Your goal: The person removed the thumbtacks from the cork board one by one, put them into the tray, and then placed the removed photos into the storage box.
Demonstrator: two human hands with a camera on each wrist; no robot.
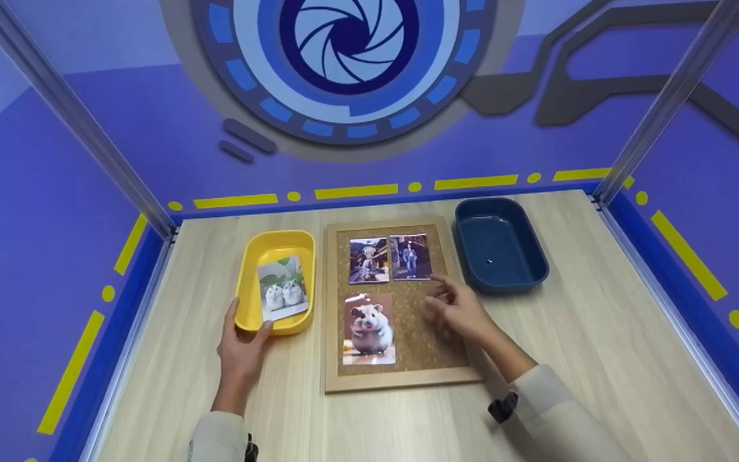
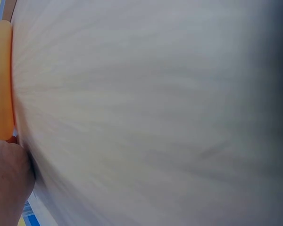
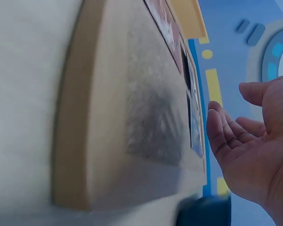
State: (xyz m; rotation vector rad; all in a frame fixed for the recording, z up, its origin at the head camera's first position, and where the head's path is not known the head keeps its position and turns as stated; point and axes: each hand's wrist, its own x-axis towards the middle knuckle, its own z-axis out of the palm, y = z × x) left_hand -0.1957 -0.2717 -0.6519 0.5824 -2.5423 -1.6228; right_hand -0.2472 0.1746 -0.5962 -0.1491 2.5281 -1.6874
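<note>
A yellow tray [image 1: 308,247] stands left of a wood-framed cork board [image 1: 427,340]. My left hand [image 1: 239,353] grips the tray's near left corner, the thumb at its front and a finger along its left side. Inside the tray lies a photo of two hamsters [image 1: 285,292]. Three photos are on the board: a figure in pale clothes [image 1: 369,260], a figure in blue [image 1: 411,256] and, below them, one large hamster [image 1: 369,330]. Over the board's right half my right hand [image 1: 462,311] hovers with loosely bent fingers, holding nothing, near the blue figure's photo.
A dark blue tray [image 1: 501,247] stands at the back right, beside the board. The pale wooden table [image 1: 196,269] is bounded by blue-purple panels [image 1: 113,128] and metal posts [image 1: 677,90].
</note>
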